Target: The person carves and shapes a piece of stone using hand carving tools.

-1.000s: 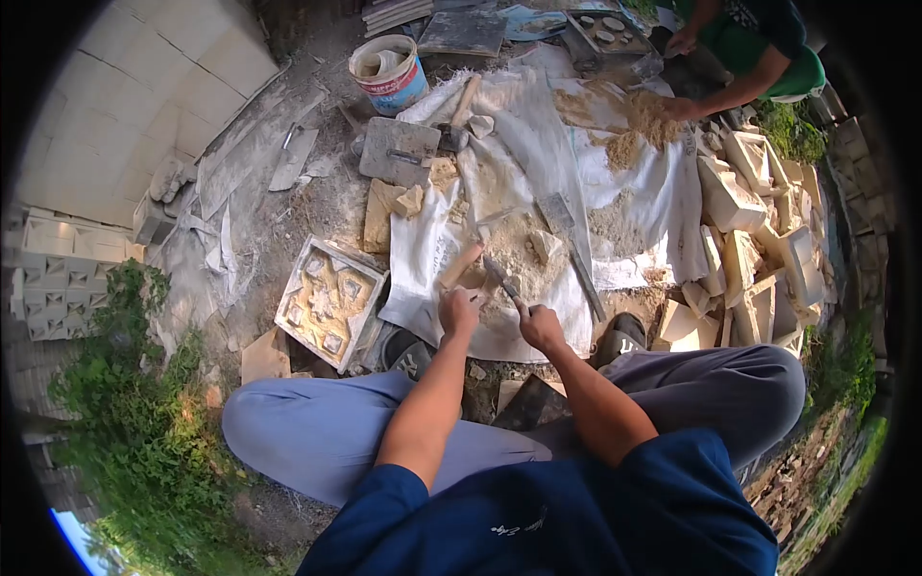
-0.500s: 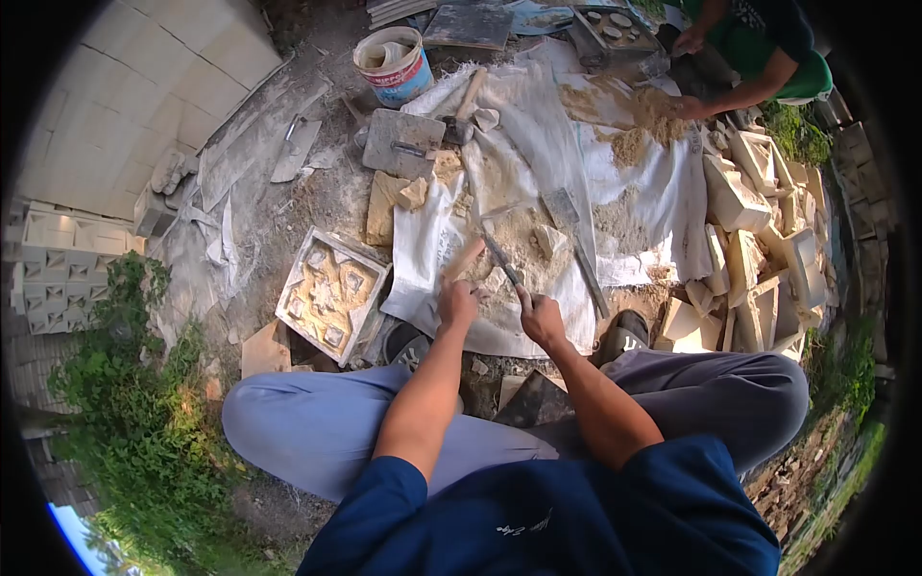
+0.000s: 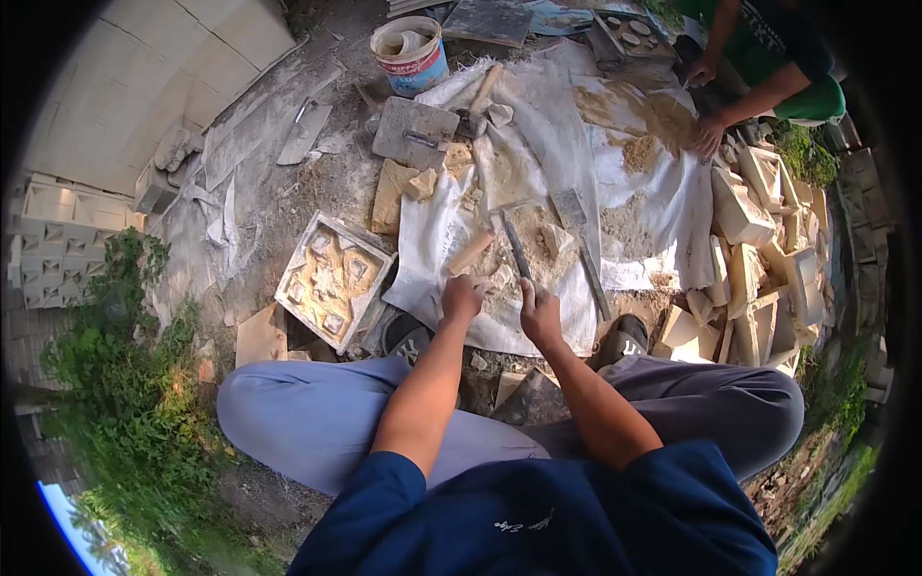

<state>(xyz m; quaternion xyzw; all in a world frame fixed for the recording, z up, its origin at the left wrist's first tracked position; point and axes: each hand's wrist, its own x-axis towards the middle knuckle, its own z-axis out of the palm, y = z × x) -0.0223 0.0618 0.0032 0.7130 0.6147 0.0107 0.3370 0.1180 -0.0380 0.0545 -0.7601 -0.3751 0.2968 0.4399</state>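
My left hand [image 3: 463,298] is closed at the near end of a wooden-handled tool [image 3: 471,253], whose far end lies over the dusty sack. My right hand [image 3: 538,315] grips a long, dark, flat metal bar [image 3: 515,244] pointing away from me. The bar's far tip is close to the tool's far end; contact between them cannot be made out. Beneath both hands spreads a white woven sack [image 3: 423,254] covered with sandy dust. Pale stone chunks [image 3: 555,240] lie just right of the bar. A long-handled flat tool [image 3: 569,208] rests further right.
Left stands a square mould [image 3: 336,280] with sandy contents. Beyond are a plastering float [image 3: 415,131], a hammer [image 3: 485,91] and a paint bucket [image 3: 411,60]. Pale cast blocks [image 3: 740,206] are heaped at right. A co-worker's hand [image 3: 709,132] is over the far sack.
The metal bar in my right hand has swung slightly, its tip further right. The view has shifted a little. The co-worker's lower hand has moved nearer, away from the sand heap.
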